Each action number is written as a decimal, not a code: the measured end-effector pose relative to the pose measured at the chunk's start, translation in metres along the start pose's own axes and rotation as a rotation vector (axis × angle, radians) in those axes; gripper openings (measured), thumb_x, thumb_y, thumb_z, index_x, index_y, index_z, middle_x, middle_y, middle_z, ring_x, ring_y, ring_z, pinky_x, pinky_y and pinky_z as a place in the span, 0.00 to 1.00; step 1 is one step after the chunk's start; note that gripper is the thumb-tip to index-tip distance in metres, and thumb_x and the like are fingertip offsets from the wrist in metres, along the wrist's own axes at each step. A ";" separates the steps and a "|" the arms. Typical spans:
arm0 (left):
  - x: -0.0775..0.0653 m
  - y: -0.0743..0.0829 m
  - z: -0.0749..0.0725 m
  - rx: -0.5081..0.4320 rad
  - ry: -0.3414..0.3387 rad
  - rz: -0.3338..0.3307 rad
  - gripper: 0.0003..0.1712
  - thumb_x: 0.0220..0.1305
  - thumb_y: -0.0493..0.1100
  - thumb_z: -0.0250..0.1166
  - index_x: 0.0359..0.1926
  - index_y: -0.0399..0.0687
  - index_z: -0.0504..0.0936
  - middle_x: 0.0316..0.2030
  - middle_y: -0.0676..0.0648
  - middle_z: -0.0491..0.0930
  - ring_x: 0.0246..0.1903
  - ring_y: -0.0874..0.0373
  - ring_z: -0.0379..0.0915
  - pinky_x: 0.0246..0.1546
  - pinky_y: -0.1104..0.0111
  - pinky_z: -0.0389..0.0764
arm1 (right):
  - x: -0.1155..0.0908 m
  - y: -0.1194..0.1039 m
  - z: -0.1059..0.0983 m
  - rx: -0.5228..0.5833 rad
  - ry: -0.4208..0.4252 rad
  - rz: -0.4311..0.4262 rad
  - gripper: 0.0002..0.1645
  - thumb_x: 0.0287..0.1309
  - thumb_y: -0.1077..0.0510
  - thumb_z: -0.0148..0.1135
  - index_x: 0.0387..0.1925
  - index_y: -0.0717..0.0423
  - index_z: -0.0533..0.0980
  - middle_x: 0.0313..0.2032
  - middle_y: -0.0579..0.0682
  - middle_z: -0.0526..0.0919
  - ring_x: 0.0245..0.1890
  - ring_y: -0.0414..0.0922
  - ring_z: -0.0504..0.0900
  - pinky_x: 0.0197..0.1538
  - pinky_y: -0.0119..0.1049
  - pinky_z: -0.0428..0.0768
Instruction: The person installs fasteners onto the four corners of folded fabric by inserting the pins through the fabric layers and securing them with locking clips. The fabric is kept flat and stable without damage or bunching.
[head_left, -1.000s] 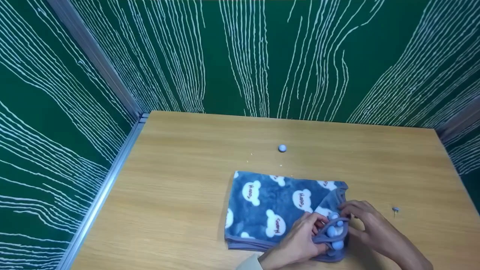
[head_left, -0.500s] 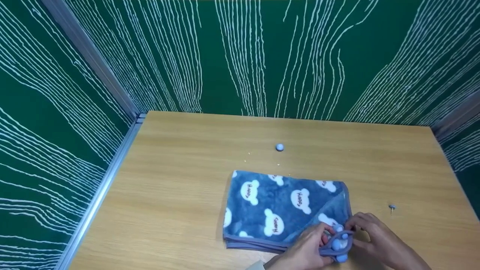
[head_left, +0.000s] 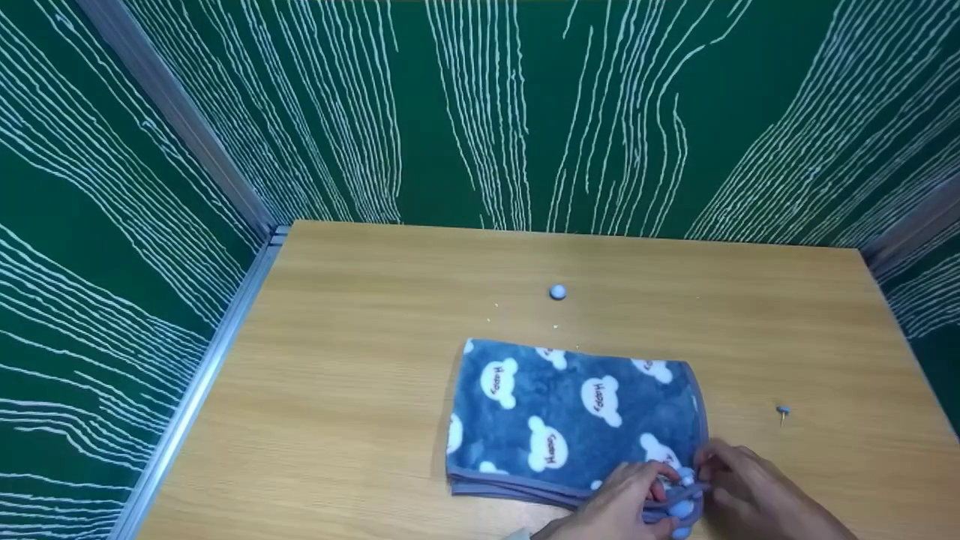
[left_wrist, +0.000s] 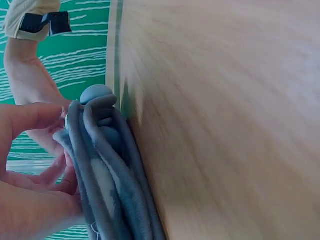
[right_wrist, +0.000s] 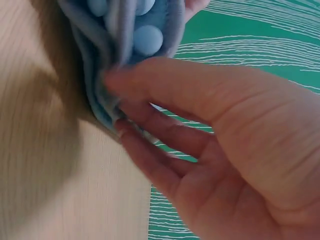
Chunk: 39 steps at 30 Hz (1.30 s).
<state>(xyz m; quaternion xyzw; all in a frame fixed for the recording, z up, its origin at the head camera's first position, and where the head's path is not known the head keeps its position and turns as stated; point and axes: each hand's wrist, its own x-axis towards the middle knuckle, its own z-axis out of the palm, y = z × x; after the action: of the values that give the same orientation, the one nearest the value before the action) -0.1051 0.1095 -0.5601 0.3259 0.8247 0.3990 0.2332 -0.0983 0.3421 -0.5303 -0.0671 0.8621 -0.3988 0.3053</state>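
Note:
A folded blue fleece blanket (head_left: pixel 517 412) with white bear heads lies near the table's front. At its front right corner my left hand (head_left: pixel 619 502) grips the layered, piped edges. My right hand (head_left: pixel 757 487) pinches the same corner from the right, its thumb and fingertips on the cloth edge in the right wrist view. Several smooth light-blue round knobs (right_wrist: pixel 148 40) sit between the layers there; one knob (left_wrist: pixel 95 93) stands out at the end of the folds in the left wrist view. Whether they are pin heads is hidden by cloth.
A blue-headed pin (head_left: pixel 783 412) with a thin metal point lies right of the blanket. A light-blue ball-like piece (head_left: pixel 557 292) rests farther back, near several tiny pale crumbs (head_left: pixel 555 327). Green walls with white lines border the wooden table (head_left: pixel 360 322).
Both hands have moved toward the table's front edge with the gripped corner. The turned-up flap on the blanket's right side has come down flat, showing more of its top.

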 end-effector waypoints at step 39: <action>0.001 -0.012 -0.017 -0.022 0.165 0.099 0.17 0.69 0.48 0.56 0.53 0.45 0.77 0.33 0.59 0.73 0.31 0.76 0.67 0.32 0.86 0.68 | 0.023 -0.021 0.025 -0.068 0.194 0.144 0.29 0.68 0.38 0.45 0.61 0.49 0.70 0.53 0.52 0.66 0.51 0.49 0.65 0.51 0.45 0.72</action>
<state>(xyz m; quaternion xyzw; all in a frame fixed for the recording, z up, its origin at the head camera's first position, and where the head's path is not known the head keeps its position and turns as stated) -0.1212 0.0957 -0.5601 0.3299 0.8196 0.4444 0.1480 -0.1051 0.3035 -0.5389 0.0235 0.9033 -0.3510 0.2457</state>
